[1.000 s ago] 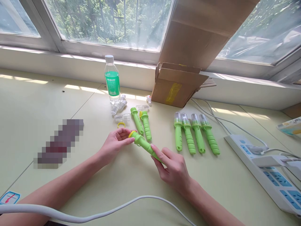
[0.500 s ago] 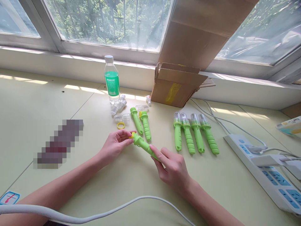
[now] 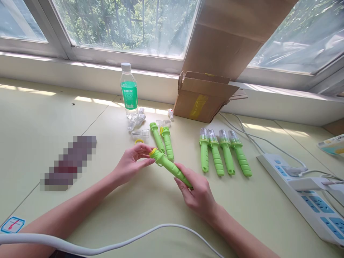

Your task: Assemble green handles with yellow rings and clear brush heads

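Observation:
My right hand (image 3: 197, 188) is wrapped round the lower part of a green plastic handle (image 3: 170, 166), which slants up to the left. At its threaded top end sits a yellow ring (image 3: 152, 152). The thumb and fingers of my left hand (image 3: 133, 161) close on that ring from the left; the fingertips are partly hidden. Just beyond lie two more green handles, a smooth one (image 3: 157, 137) and a ribbed one (image 3: 168, 143). A loose yellow ring (image 3: 139, 141), partly covered by my left hand, lies by a clear cap (image 3: 140, 134).
Several green handles with clear caps (image 3: 219, 154) lie in a row at right. A power strip (image 3: 292, 188) with cables is beyond them. A water bottle (image 3: 129, 95) and cardboard box (image 3: 204, 98) stand at the back. A white cable (image 3: 129, 243) crosses the front.
The yellow ring, tilted at the handle's tip before, now sits flatter round its mouth. The handle and my right hand have shifted slightly right and down.

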`<state>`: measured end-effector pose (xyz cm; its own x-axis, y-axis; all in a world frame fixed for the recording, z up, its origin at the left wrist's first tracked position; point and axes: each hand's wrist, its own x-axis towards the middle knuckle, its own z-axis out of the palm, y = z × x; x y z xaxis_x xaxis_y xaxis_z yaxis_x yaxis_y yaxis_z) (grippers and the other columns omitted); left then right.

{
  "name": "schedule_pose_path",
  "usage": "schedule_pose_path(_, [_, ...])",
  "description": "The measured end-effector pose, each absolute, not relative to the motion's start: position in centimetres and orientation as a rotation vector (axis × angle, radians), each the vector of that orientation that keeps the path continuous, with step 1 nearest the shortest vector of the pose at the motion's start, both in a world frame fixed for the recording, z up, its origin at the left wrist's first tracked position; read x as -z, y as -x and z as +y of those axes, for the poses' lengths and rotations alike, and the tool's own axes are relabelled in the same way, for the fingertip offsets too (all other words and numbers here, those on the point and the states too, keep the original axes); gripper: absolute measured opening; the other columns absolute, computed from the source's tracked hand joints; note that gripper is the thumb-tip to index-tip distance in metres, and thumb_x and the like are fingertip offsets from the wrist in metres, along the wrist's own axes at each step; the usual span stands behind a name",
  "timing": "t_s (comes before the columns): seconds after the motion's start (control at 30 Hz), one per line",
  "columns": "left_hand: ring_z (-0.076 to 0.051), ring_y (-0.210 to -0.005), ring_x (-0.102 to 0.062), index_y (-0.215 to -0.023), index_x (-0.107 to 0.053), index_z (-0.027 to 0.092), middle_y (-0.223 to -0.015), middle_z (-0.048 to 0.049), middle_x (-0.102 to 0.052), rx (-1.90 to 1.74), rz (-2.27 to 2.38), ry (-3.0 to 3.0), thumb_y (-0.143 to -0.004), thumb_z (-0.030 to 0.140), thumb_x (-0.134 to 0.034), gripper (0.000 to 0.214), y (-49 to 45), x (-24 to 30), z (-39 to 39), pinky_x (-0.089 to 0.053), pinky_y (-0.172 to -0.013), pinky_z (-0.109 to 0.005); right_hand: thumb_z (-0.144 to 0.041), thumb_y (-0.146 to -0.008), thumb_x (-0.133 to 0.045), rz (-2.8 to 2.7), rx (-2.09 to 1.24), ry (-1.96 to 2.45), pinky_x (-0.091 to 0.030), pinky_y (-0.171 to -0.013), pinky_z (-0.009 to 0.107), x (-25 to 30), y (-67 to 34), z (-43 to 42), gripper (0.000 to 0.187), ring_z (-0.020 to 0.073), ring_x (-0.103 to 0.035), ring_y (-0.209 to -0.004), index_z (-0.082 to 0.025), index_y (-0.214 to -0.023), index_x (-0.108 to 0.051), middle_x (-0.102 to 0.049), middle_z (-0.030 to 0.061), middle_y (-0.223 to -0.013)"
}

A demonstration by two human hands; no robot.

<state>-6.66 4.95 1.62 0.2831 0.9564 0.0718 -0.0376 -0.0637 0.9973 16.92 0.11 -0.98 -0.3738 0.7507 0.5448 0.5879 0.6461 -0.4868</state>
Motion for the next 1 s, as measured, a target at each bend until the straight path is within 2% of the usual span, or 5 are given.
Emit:
schedule_pose_path(0.3, [-0.024,-0.108,-0.063,-0.085,-0.058,0.019,-0.104,-0.0066,-0.070,-1.097,1.011,-1.450,-0.079,0.030,-0.069,0.017,6.54,-1.75,4.55,-0.052,-0.092,-0.038,-0.012,-0.088,-0.052,-2.004,-0.400,1.033,-0.053,-0.060,0.027,0.51,-16.47,-0.09,0.043,0.0168,-0.065,-0.070,-0.019,-0.130,-0.050,-0.069,0.0077,-0.095])
schedule_pose_path(0.5, [-0.021,-0.101,-0.065,-0.088,-0.058,0.019,-0.100,-0.0048,-0.070,-1.143,1.056,-1.514,-0.079,0.029,-0.069,0.017,6.44,-1.49,4.56,-0.053,-0.090,-0.036,-0.015,-0.088,-0.053,-1.956,-0.483,1.083,-0.049,-0.052,0.025,0.30,-16.37,-0.17,0.038,0.0137,-0.059,-0.058,-0.017,-0.126,-0.054,-0.067,0.0043,-0.081])
schedule_pose_path(0.67, [-0.017,-0.092,-0.067,-0.089,-0.055,0.019,-0.102,-0.0044,-0.070,-1.179,1.041,-1.512,-0.079,0.026,-0.069,0.019,6.37,-1.39,4.36,-0.055,-0.086,-0.034,-0.015,-0.088,-0.053,-1.949,-0.515,1.090,-0.047,-0.051,0.025,0.12,-16.33,-0.26,0.038,0.0143,-0.058,-0.057,-0.015,-0.126,-0.054,-0.066,0.0045,-0.079])
schedule_pose_path(1.0, [-0.019,-0.096,-0.067,-0.083,-0.054,0.018,-0.106,-0.0056,-0.069,-1.157,1.007,-1.486,-0.080,0.026,-0.068,0.016,6.39,-1.55,4.40,-0.055,-0.087,-0.036,-0.019,-0.089,-0.052,-1.902,-0.649,1.137,-0.043,-0.050,0.026,0.31,-16.42,-0.45,0.037,0.0132,-0.053,-0.054,-0.014,-0.125,-0.054,-0.064,0.0035,-0.077])
